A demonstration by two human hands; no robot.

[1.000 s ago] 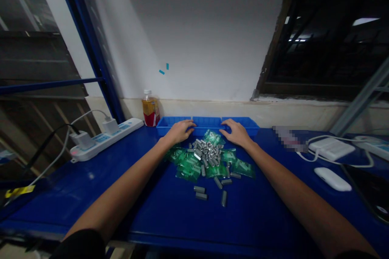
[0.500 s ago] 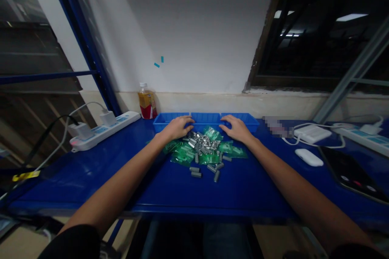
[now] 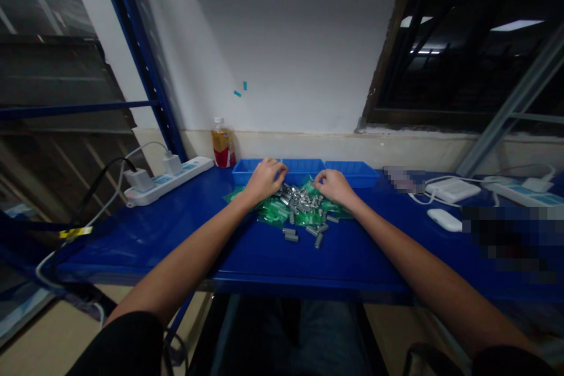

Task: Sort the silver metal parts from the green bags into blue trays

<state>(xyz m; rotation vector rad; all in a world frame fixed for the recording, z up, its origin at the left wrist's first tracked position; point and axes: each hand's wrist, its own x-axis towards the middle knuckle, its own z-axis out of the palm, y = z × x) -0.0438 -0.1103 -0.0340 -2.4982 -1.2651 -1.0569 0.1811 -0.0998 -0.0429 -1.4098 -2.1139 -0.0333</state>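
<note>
A heap of small silver metal cylinders (image 3: 304,201) lies on several green plastic bags (image 3: 273,212), with a few cylinders loose in front. At the heap's left edge, my left hand (image 3: 267,179) hovers with its fingers curved and a gap between thumb and forefinger; nothing shows in it. On the right, my right hand (image 3: 333,185) has its thumb and fingertips pinched together at the edge of an upright green bag (image 3: 310,185). Directly behind both hands stands a blue divided tray (image 3: 304,167), partly covered by my left hand.
A drink bottle (image 3: 224,144) stands against the wall at the back left, beside a white power strip (image 3: 170,179) with plugs and cables. Toward the right are a white charger (image 3: 452,190), a white earbud case (image 3: 444,220) and another power strip (image 3: 524,191). The blue table (image 3: 308,264) ends before my lap.
Both hands have closed in their fingers, the right one pinching at the bag's edge. The whole view has shifted slightly. The heap looks much the same.
</note>
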